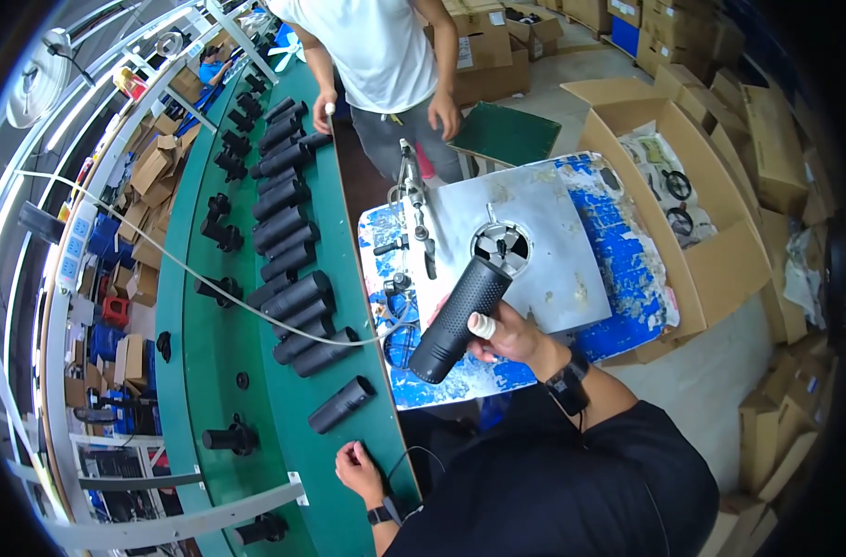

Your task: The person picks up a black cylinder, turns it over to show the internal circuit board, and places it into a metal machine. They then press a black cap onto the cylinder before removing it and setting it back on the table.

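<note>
My right hand [511, 339], with a white cover on one finger, grips a black perforated cylinder [455, 320] from its right side. The cylinder is tilted; its far end lies in front of a round metal fixture [502, 243] with dark fan-like blades, set in a grey metal plate [553, 223]. Whether they touch I cannot tell. Over the green bench [293, 464] my left hand [358, 471] is loosely bent, with nothing visible in it. The nearest thing to it is a loose black cylinder [341, 405] lying on the bench.
Several black cylinders [284, 229] lie in a row along the bench, beside flanged black parts [221, 234]. A clamp [411, 190] stands at the plate's left edge. An open carton [669, 176] is to the right. Across from me stands a person in a white shirt [372, 46].
</note>
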`<state>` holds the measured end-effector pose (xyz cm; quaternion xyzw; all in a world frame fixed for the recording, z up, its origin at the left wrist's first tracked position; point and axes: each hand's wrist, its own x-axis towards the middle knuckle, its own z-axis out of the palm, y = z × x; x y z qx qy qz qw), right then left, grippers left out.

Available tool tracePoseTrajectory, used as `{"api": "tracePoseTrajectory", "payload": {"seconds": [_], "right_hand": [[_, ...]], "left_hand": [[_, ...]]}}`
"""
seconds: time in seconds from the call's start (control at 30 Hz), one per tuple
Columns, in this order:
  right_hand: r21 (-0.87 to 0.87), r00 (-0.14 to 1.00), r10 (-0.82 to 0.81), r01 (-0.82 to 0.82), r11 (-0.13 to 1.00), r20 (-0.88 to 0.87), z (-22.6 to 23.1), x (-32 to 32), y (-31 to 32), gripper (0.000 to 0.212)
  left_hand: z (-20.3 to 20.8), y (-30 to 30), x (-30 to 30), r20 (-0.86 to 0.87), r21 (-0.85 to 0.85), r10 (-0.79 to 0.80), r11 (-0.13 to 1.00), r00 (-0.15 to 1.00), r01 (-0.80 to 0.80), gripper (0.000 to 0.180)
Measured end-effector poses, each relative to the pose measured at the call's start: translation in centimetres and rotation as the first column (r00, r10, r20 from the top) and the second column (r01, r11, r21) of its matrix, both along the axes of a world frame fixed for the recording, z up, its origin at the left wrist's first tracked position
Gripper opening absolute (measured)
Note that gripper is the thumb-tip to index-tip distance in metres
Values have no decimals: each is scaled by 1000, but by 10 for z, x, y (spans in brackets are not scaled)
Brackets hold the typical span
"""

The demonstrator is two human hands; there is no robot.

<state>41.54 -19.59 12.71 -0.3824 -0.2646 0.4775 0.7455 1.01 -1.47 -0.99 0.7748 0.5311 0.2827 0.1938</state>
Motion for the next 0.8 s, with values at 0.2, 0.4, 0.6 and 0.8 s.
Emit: {"api": "tracePoseTrajectory", "payload": {"seconds": [0.2,0.4,0.6,0.8], "right_hand": [[-33,993,52,-49,998,102,4,2,-1,58],[59,935,42,-67,996,352,-5,-6,8,66],[-49,880,125,-116,992,457,2,-5,3,67],[44,841,25,-58,997,541,-1,-5,4,64]], "left_hand": [[5,-2,3,-74,7,8,1000,997,-8,21],[6,-2,5,-82,85,-27,996,996,34,22],[9,-2,7,-95,161,-63,984,994,77,21],[8,-2,8,-126,161,-54,984,991,74,21]]}}
